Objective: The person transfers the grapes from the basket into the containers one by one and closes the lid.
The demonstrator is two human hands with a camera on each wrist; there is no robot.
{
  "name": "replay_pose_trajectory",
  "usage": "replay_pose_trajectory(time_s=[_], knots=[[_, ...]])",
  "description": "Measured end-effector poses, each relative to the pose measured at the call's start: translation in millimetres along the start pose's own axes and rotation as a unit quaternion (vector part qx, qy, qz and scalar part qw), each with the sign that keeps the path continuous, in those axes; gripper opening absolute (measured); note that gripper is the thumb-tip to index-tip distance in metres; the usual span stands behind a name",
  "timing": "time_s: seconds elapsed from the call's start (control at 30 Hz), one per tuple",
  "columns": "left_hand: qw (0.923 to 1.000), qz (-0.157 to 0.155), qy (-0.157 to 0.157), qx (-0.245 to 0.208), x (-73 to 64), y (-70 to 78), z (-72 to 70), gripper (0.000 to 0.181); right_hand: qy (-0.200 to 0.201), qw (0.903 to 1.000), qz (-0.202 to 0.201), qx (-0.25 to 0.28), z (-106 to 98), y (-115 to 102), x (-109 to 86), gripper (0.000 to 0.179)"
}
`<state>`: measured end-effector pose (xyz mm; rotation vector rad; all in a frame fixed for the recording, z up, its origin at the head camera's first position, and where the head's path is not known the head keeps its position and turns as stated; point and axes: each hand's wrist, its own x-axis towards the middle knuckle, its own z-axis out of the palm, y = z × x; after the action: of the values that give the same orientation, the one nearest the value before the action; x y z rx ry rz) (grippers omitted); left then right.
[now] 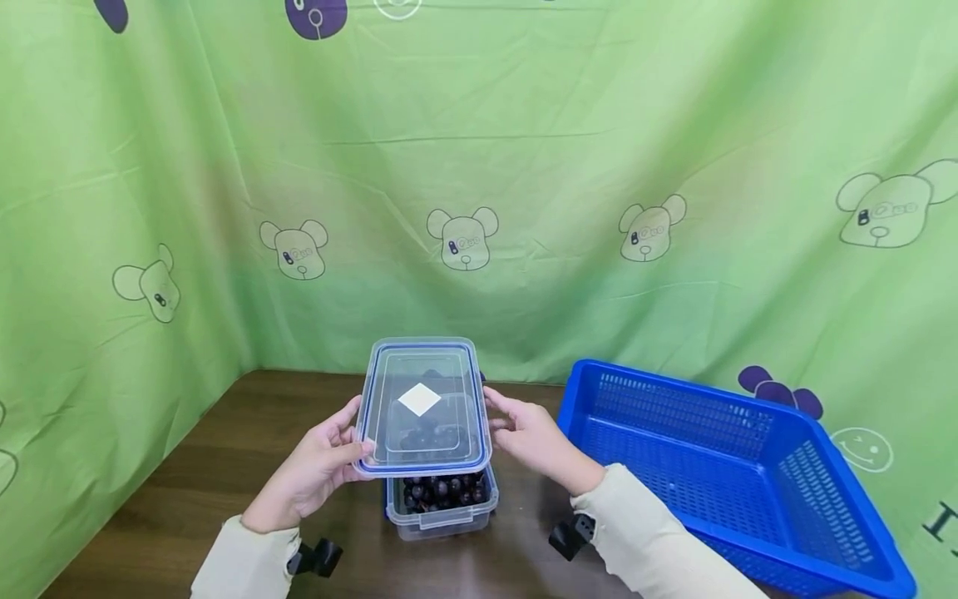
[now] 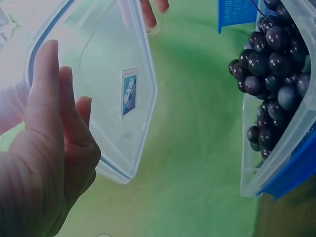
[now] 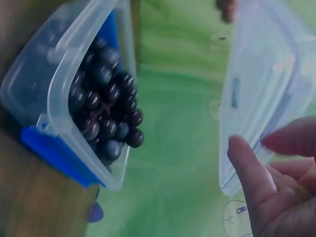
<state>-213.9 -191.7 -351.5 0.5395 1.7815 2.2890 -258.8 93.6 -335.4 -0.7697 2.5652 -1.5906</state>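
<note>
A clear plastic lid [image 1: 389,424] with a blue seal line and a white diamond label is held over a clear food container [image 1: 441,522]. Dark grapes [image 1: 446,491] fill the container, heaped up to its rim in both wrist views. My left hand [image 1: 318,466] grips the lid's left edge near its front corner, thumb on top. At the right edge, my right hand [image 1: 537,437] pinches the lid between thumb and fingers. The lid hides the container's back half in the head view. Blue side flaps [image 3: 61,153] hang folded down from the container.
A large blue plastic basket [image 1: 688,532] with perforated walls stands on the right of the brown wooden table [image 1: 224,466]. Green curtain fabric [image 1: 464,308] with bear prints hangs behind and along the left side.
</note>
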Motion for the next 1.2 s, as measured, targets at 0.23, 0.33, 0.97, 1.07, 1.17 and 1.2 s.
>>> replay_pose_trajectory(time_s=[0.23, 0.33, 0.97, 1.07, 1.17, 1.2], knots=[[0.9999, -0.002, -0.009, -0.008, -6.8, 1.5, 3.0, 0.083, 0.099, 0.9926, -0.069, 0.011, 5, 13, 14.7, 0.047], [1.0, 0.001, -0.007, -0.005, -8.2, 4.4, 3.2, 0.083, 0.143, 0.9776, -0.15, -0.037, 7, 17, 15.5, 0.034], [0.9922, -0.028, 0.075, 0.096, 5.6, 13.0, 0.4, 0.06, 0.248, 0.8783, -0.398, -0.093, 4, 17, 31.5, 0.031], [0.9786, 0.019, 0.134, 0.155, 8.9, 6.0, 3.9, 0.056, 0.26, 0.8885, -0.373, -0.062, 5, 16, 32.0, 0.028], [0.9564, 0.11, 0.18, 0.202, 12.2, -1.9, 6.2, 0.044, 0.266, 0.9077, -0.325, -0.01, 5, 12, 31.8, 0.025], [0.9465, 0.143, 0.194, 0.215, 13.4, -4.4, 6.9, 0.041, 0.265, 0.9139, -0.307, 0.008, 5, 10, 31.5, 0.024]])
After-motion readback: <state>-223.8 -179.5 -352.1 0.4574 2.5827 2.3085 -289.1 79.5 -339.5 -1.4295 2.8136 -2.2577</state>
